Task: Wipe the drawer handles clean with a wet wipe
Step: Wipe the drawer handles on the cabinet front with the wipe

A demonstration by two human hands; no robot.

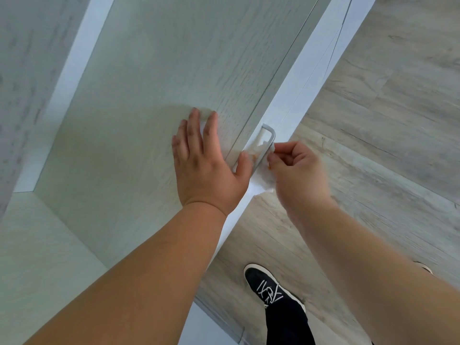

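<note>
A silver bar handle (270,136) sticks out from the white drawer front (296,95) of a pale wood-grain cabinet. A crumpled white wet wipe (260,176) is wrapped around the lower part of the handle. My right hand (296,170) pinches the wipe at the handle with curled fingers. My left hand (206,158) lies flat on the cabinet top (139,83), fingers straight, its thumb touching the edge near the handle. The handle's lower end is hidden behind the wipe and hands.
Grey wood-look floor (385,120) lies to the right of the cabinet. My foot in a black shoe (271,287) with white laces stands on it close to the cabinet's base. A light wall (22,70) borders the cabinet on the left.
</note>
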